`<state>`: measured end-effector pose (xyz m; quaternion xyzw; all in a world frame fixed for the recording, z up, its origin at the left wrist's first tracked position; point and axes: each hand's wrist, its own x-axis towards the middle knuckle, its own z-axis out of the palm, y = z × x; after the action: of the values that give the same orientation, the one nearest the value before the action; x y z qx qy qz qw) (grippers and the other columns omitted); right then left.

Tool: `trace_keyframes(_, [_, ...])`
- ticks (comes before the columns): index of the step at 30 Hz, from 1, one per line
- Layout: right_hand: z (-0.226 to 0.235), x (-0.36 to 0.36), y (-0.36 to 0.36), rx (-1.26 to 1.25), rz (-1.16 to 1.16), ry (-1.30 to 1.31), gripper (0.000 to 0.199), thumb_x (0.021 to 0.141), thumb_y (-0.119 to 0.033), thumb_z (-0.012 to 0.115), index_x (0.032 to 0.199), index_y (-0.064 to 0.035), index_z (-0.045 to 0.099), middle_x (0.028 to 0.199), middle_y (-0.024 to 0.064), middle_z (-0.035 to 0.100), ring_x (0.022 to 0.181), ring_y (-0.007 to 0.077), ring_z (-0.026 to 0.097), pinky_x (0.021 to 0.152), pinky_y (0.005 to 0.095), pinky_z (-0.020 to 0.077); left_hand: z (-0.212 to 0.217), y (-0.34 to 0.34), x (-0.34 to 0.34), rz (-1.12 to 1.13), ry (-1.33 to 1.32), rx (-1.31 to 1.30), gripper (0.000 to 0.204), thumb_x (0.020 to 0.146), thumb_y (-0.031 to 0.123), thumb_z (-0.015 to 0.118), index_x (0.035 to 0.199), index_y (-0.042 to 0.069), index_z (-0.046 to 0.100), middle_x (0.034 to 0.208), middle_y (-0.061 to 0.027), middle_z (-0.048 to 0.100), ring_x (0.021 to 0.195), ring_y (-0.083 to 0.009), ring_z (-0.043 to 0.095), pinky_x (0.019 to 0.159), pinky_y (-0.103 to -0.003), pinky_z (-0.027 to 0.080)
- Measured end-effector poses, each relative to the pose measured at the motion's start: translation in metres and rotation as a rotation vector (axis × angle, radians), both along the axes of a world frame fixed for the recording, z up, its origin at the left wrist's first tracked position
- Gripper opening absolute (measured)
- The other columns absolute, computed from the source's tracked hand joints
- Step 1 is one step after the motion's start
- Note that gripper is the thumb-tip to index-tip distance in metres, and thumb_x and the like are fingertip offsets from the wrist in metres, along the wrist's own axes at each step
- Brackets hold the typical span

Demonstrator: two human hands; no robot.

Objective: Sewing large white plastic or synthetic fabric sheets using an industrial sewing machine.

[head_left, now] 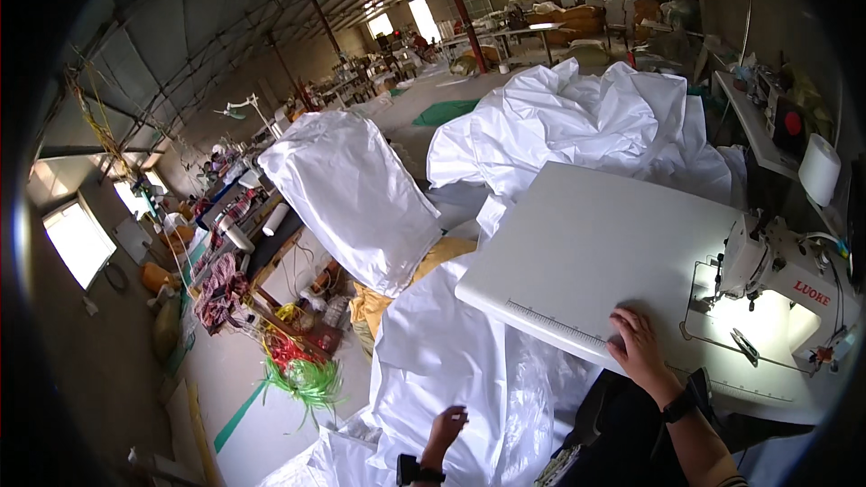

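My right hand (638, 345) rests flat on the near edge of the white sewing table (595, 243), fingers spread, beside a printed ruler strip; it holds nothing. My left hand (446, 427) reaches down to the white fabric (451, 352) heaped below the table's left edge, fingers curled on the cloth. Both wrists wear dark bands. A white sewing machine (780, 284) stands at the table's right end, its lamp lighting the needle plate (753, 325).
More white fabric (586, 117) piles up behind the table, and a white bag-like bundle (352, 189) stands to the left. A white thread cone (819, 169) sits at the right. Coloured cords (302, 370) lie on the floor. Work benches fill the hall.
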<state>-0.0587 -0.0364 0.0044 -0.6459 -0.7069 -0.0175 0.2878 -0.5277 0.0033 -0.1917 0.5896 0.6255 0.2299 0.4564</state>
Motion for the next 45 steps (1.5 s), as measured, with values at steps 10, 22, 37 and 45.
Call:
trace_keyframes(10, [0.013,-0.01,0.008,-0.134,-0.023,-0.248,0.067,0.089,-0.043,0.066,0.138,-0.0018,0.048,0.145,0.0157,0.044,0.135,0.0361,0.043,0.113,0.0574,0.0308,-0.079,0.156,0.179,0.014,0.419,0.249,0.1,0.077,0.029,0.084,0.153,-0.001,0.027,0.156,-0.0256,0.034,0.143,-0.0426,0.036,0.114,-0.046,0.04])
trace_keyframes(22, [0.014,-0.012,0.01,-0.172,-0.072,-0.155,0.067,0.095,-0.045,0.061,0.147,-0.0061,0.043,0.155,0.0158,0.037,0.143,0.0347,0.037,0.114,0.0571,0.0288,-0.167,0.242,0.119,0.408,0.095,0.149,0.025,0.092,0.015,0.062,0.108,-0.003,0.066,0.088,-0.0158,0.071,0.078,-0.0344,0.069,0.067,-0.045,0.055])
trace_keyframes(37, [0.008,-0.055,0.001,0.033,0.412,0.106,0.047,0.086,-0.022,0.074,0.128,-0.0072,0.058,0.135,0.0104,0.057,0.125,0.0299,0.056,0.102,0.044,0.0511,0.027,-0.094,-0.151,0.844,-0.135,0.601,0.037,0.098,0.025,0.066,0.121,-0.003,0.064,0.111,-0.0182,0.07,0.098,-0.0309,0.066,0.085,-0.042,0.054])
trace_keyframes(45, [-0.154,-0.171,0.023,-0.292,0.056,0.574,0.103,0.08,-0.04,0.082,0.151,0.0077,0.025,0.15,0.033,0.037,0.14,0.0449,0.04,0.116,0.0474,0.0364,-0.014,-0.231,-0.206,1.323,-0.055,0.507,0.03,0.095,0.018,0.063,0.118,-0.002,0.066,0.109,-0.0169,0.067,0.1,-0.0303,0.064,0.09,-0.042,0.051])
